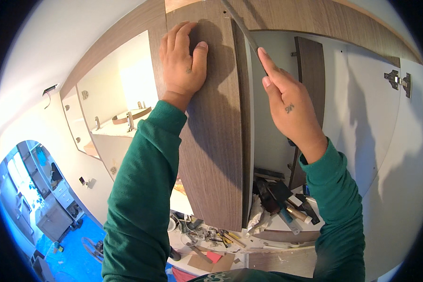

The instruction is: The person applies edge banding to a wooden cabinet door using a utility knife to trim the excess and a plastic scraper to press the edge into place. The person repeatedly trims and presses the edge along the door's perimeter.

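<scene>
My left hand lies flat against the upper part of a tall brown wood-grain panel, with the thumb spread away from the fingers. To its right, my right hand is closed around a long, narrow, dark bar, index finger stretched along it. The bar slants up and left past the panel's top right corner, and its far end leaves the picture. The end inside my palm is hidden, so its exact kind is unclear. A small dark hole shows near the panel's top.
Behind the panel stands a white cabinet interior with another brown panel and a hinge at right. Hand tools are piled on its base. Lower down lie scattered tools and cardboard. Left is a lit niche.
</scene>
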Action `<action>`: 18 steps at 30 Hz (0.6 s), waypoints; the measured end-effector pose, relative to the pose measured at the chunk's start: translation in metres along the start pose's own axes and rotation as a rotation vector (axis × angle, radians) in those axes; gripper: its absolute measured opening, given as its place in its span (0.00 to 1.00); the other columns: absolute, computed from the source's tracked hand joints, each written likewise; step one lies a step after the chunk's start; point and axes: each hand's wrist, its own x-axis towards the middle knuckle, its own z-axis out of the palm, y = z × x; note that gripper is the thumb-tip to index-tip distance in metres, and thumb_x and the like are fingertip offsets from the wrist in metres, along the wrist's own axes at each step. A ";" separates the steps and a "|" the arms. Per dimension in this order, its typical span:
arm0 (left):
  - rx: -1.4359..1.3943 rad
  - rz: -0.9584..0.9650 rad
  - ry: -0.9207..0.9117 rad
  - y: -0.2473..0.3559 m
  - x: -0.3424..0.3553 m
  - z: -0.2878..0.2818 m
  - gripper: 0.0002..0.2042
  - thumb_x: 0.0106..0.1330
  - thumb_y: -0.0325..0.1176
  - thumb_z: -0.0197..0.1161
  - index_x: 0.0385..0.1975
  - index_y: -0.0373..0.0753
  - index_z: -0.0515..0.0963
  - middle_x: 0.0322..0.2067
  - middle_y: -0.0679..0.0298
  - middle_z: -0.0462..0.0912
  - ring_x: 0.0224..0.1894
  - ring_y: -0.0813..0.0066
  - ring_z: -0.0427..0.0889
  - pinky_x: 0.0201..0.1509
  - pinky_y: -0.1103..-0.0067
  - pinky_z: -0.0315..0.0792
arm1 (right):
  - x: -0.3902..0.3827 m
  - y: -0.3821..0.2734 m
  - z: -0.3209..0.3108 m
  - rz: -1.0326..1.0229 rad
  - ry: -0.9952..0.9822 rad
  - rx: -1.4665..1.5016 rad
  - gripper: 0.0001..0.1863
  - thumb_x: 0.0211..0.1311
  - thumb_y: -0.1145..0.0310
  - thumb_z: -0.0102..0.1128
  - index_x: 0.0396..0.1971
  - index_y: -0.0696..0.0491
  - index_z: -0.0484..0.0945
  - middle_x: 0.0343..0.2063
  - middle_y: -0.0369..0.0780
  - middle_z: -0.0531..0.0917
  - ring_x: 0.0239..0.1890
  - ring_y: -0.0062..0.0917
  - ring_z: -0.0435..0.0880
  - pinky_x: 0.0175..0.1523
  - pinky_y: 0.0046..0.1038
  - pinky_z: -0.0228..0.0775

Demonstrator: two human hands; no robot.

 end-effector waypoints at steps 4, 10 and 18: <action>0.009 -0.004 0.007 -0.002 0.000 0.000 0.22 0.65 0.39 0.58 0.58 0.37 0.76 0.59 0.54 0.77 0.64 0.52 0.71 0.71 0.61 0.59 | 0.006 0.003 0.000 -0.012 -0.025 -0.040 0.28 0.77 0.72 0.49 0.74 0.42 0.65 0.44 0.48 0.84 0.38 0.33 0.81 0.53 0.28 0.73; 0.026 0.004 0.021 -0.001 0.000 0.001 0.23 0.65 0.38 0.56 0.58 0.36 0.76 0.59 0.52 0.77 0.62 0.53 0.72 0.70 0.64 0.63 | -0.022 0.018 0.007 -0.020 0.017 -0.134 0.30 0.74 0.76 0.54 0.74 0.46 0.64 0.35 0.49 0.81 0.35 0.38 0.83 0.45 0.33 0.76; -0.009 -0.015 0.014 -0.007 -0.002 0.000 0.23 0.65 0.40 0.57 0.59 0.38 0.76 0.59 0.55 0.77 0.64 0.52 0.71 0.72 0.61 0.58 | -0.001 0.007 0.007 -0.095 0.078 -0.024 0.28 0.75 0.74 0.53 0.73 0.49 0.66 0.44 0.53 0.83 0.40 0.42 0.85 0.48 0.34 0.76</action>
